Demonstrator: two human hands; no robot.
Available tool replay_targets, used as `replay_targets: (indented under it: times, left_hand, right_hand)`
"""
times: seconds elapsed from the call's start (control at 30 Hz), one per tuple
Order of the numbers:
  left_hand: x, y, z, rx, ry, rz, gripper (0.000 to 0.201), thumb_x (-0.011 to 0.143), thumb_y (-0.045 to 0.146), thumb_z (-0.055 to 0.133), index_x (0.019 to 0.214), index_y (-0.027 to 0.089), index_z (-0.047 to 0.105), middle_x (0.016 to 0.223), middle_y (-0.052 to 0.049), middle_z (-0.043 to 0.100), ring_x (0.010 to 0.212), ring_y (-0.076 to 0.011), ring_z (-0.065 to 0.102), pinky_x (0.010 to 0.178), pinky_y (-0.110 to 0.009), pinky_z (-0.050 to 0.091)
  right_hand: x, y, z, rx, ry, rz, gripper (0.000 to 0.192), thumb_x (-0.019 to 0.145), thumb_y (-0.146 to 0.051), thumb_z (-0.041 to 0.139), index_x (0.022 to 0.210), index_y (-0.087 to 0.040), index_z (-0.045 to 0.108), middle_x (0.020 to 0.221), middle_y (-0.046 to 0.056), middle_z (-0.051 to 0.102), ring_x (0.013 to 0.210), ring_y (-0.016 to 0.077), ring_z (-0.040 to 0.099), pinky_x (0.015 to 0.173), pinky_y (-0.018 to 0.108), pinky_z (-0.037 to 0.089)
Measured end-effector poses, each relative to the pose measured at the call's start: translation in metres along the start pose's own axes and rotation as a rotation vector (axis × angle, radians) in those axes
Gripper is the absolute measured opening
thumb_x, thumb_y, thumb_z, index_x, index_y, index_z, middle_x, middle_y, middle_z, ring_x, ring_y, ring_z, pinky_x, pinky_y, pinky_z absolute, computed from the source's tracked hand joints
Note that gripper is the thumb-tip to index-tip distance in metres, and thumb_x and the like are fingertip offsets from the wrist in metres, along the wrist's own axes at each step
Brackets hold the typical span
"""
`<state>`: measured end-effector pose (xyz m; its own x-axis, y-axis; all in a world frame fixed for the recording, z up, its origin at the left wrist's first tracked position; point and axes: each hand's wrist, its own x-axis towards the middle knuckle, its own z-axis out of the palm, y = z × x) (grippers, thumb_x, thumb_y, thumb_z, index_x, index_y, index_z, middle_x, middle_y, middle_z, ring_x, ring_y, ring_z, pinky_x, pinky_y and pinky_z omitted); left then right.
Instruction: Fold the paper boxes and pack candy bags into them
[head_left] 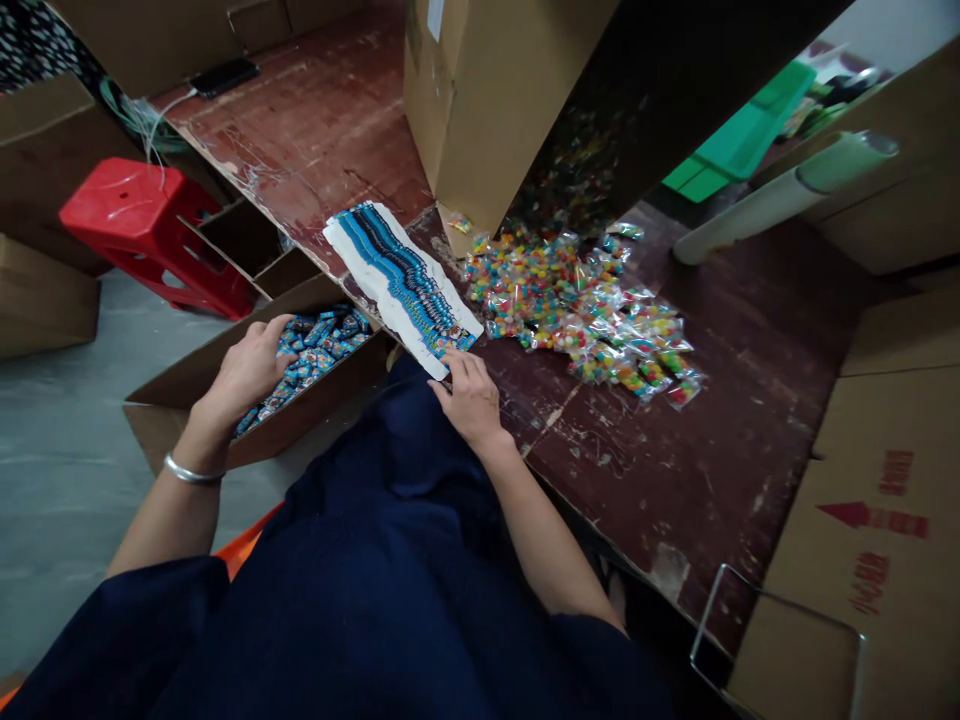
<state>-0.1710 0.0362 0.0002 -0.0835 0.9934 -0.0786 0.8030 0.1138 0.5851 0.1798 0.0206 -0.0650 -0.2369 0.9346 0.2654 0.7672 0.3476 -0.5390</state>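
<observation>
Worn, scratched red-brown wood is seen across the table (675, 480), with cardboard boxes crowding every side and a red stool (142, 225) off on the pale floor. At the table's near edge a strip (401, 285) of blue-and-white packets is laid out, overlapped like shingles on a white backing and running diagonally away from the body. The right hand (471, 398) is pressed flat on the strip's near end, fingers spread and nothing gripped; the end seems to be pinned this way so the row is kept from sliding off the edge. Over to the left, an open box (187, 385) is set low beside the lap, within easy reach, and it is filled with loose blue sweets (322, 345). The left hand (247, 375) is dug into that heap, fingers curled down among the sweets; whether any are actually closed in the palm cannot be told, since the fingertips are buried. A silver bangle (191, 470) is worn on that wrist. Further back, a pile of clear bags (585, 310) of many-coloured candy is spilled from a tall carton (480, 100), well apart from both hands. A pale roll (780, 190) is lying beyond it, and a green crate (739, 135) is glimpsed behind.
</observation>
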Motion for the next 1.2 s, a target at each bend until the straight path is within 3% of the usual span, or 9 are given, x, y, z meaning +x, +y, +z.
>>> replay_targets:
  times: [0.1,0.2,0.33,0.47,0.6,0.73,0.93,1.0,1.2]
  left_hand:
    - [-0.005,0.017,0.011,-0.194,-0.063,-0.007,0.038,0.085,0.035,0.075,0.118,0.018,0.069,0.111,-0.011,0.074,0.107,-0.0301,0.069,0.101,-0.045,0.054]
    - [-0.012,0.054,0.045,-0.677,-0.298,-0.066,0.037,0.090,0.051,0.071,0.100,0.015,0.070,0.102,-0.013,0.077,0.094,-0.0240,0.074,0.088,-0.038,0.058]
    - [-0.017,0.097,0.098,-1.250,-0.656,-0.291,0.049,0.087,0.060,0.074,0.097,0.013,0.067,0.109,-0.018,0.078,0.095,-0.0265,0.078,0.086,-0.039,0.061]
    - [-0.018,0.114,0.121,-1.457,-0.842,-0.354,0.049,0.092,0.057,0.071,0.102,0.009,0.071,0.108,-0.020,0.079,0.099,-0.0279,0.077,0.091,-0.040,0.061]
    - [-0.020,0.115,0.112,-1.465,-0.857,-0.253,0.054,0.079,0.047,0.087,0.116,0.011,0.073,0.113,-0.018,0.079,0.100,-0.0262,0.077,0.089,-0.034,0.060]
    - [-0.027,0.117,0.095,-1.353,-0.919,-0.149,0.061,0.068,0.045,0.095,0.116,0.013,0.077,0.113,-0.014,0.079,0.091,-0.0199,0.076,0.079,-0.024,0.056]
    - [-0.037,0.123,0.088,-1.186,-0.975,-0.026,0.050,0.070,0.042,0.094,0.109,0.015,0.081,0.100,-0.008,0.079,0.093,-0.0192,0.072,0.084,-0.027,0.054]
    - [-0.039,0.123,0.093,-1.165,-0.900,-0.021,0.045,0.072,0.044,0.092,0.103,0.013,0.081,0.091,-0.007,0.077,0.081,-0.0163,0.069,0.076,-0.026,0.053]
    - [-0.044,0.131,0.116,-1.223,-0.499,-0.037,0.044,0.072,0.048,0.091,0.097,0.013,0.081,0.089,-0.006,0.078,0.078,-0.0156,0.069,0.076,-0.026,0.055]
  right_hand:
    - [0.002,0.002,0.001,-0.011,0.020,-0.018,0.010,0.093,-0.019,0.069,0.102,-0.020,0.073,0.123,0.014,0.077,0.117,0.0324,0.070,0.102,0.051,0.058]
    - [-0.002,0.001,-0.011,0.059,0.096,-0.058,0.016,0.099,-0.019,0.059,0.097,-0.023,0.074,0.113,0.011,0.081,0.107,0.0272,0.076,0.099,0.047,0.061]
    - [-0.019,-0.014,-0.029,0.090,0.277,-0.222,0.021,0.098,-0.015,0.061,0.108,-0.026,0.075,0.114,0.007,0.082,0.108,0.0235,0.078,0.098,0.043,0.064]
    - [-0.038,-0.036,-0.037,0.122,0.301,-0.420,0.030,0.095,-0.008,0.065,0.118,-0.026,0.073,0.115,0.006,0.081,0.113,0.0221,0.077,0.099,0.039,0.066]
    - [-0.041,-0.046,-0.048,0.233,0.199,-0.280,0.042,0.097,-0.026,0.070,0.138,-0.025,0.063,0.114,0.008,0.079,0.106,0.0245,0.076,0.094,0.040,0.066]
    - [-0.027,-0.047,-0.063,0.324,-0.018,0.022,0.059,0.096,-0.040,0.071,0.149,-0.023,0.052,0.084,0.001,0.073,0.067,0.0169,0.070,0.067,0.030,0.060]
    - [-0.010,-0.042,-0.080,0.541,-0.218,0.202,0.030,0.084,-0.043,0.081,0.091,-0.024,0.060,0.057,-0.008,0.060,0.049,0.0115,0.056,0.053,0.024,0.043]
    - [-0.010,-0.041,-0.080,0.604,-0.184,0.240,0.035,0.083,-0.047,0.082,0.082,-0.024,0.057,0.056,-0.007,0.060,0.049,0.0111,0.054,0.051,0.024,0.041]
    - [-0.025,-0.046,-0.052,0.738,0.191,0.368,0.045,0.082,-0.048,0.083,0.114,-0.024,0.065,0.101,0.004,0.075,0.085,0.0190,0.073,0.077,0.031,0.061]
